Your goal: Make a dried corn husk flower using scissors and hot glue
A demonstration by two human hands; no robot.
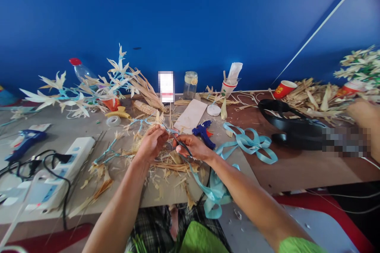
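Observation:
My left hand (152, 142) is closed in a pinch on a thin stem (170, 128) wrapped in light blue ribbon with a pale husk petal at its tip. My right hand (191, 147) is closed on the same stem a little to the right, with light blue ribbon (216, 189) trailing from it down over the table's front edge. Both hands hover over a heap of dry corn husk scraps (166, 164) on the grey table (124, 189).
A blue glue gun (203, 130) lies just behind my right hand, a ribbon bow (252, 142) to its right. A white power strip (56, 174) with black cables sits at left. Husk flowers (89, 91), jar (190, 85), paper cups (283, 89), and another person's arm (365, 114) line the back and right.

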